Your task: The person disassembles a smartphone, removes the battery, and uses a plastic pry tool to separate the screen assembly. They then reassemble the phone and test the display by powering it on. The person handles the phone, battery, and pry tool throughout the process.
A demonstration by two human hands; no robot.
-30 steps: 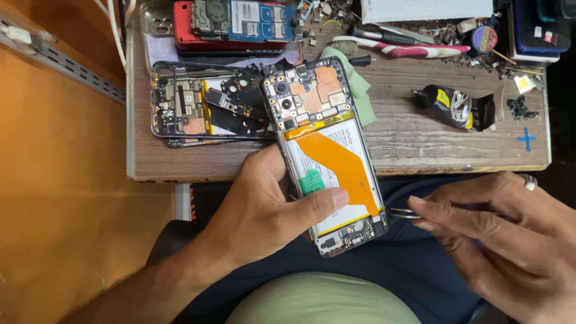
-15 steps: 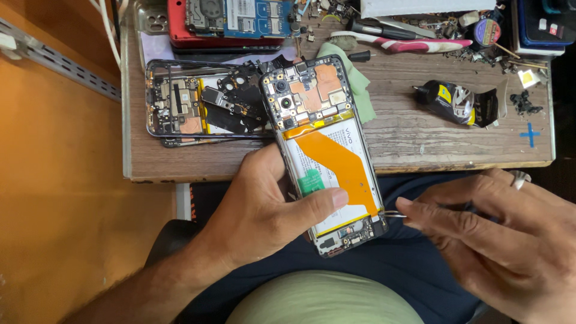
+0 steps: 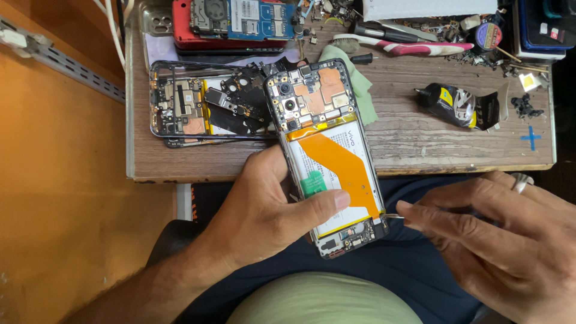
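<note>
My left hand (image 3: pixel 264 210) grips an opened smartphone (image 3: pixel 327 150) with its back cover off, thumb lying across the white battery and orange flex cable. The circuit board with camera modules faces the desk. My right hand (image 3: pixel 504 240), a ring on one finger, pinches a thin metal tool (image 3: pixel 393 216) whose tip touches the phone's lower right edge by the bottom board. The phone hangs over the desk's front edge above my lap.
A wooden desk (image 3: pixel 420 144) carries a second dismantled phone (image 3: pixel 204 105), a red phone (image 3: pixel 234 21), a green cloth (image 3: pixel 357 84), a black glue tube (image 3: pixel 459 105), a toothbrush (image 3: pixel 414 45) and several small parts. An orange wall runs along the left.
The view has shifted slightly. My right hand's tool tip has moved a little left onto the phone's lower right corner. My left hand keeps the same grip.
</note>
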